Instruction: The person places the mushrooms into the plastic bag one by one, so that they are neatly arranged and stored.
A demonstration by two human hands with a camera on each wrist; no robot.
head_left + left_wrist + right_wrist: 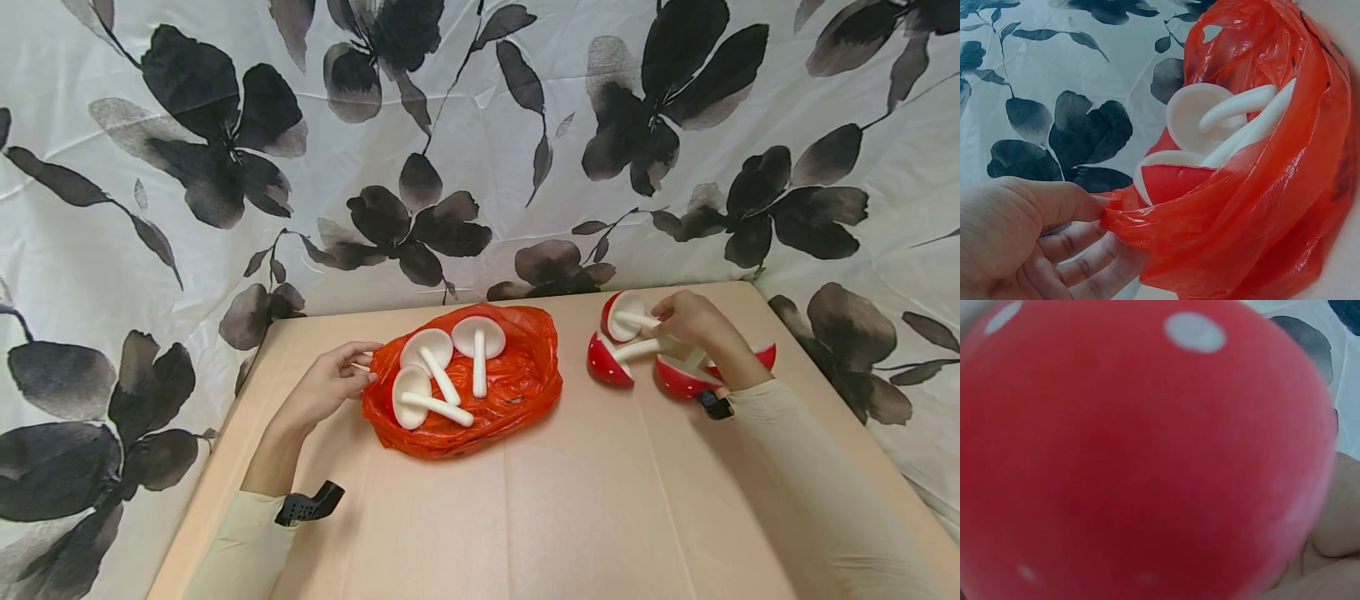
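Observation:
My left hand (330, 382) pinches the left edge of a red plastic bag (517, 417) between thumb and fingers; the bag's gathered rim (1125, 215) shows in the left wrist view. Three toy mushrooms with pale stems lie in the bag's mouth, one of them the upright-lying mushroom (480, 337). At the right, my right hand (693, 321) reaches over more mushrooms, its fingertips pinching the stem end of the farthest mushroom (624, 317). A red, white-dotted cap (1141, 444) fills the right wrist view and hides most of that hand.
Near the right hand lie a mushroom (609, 362) with its stem pointing right, another red cap (678, 382) below the hand, and one more red cap (765, 357) partly behind the wrist. A floral cloth (525, 125) hangs behind the beige table (480, 517).

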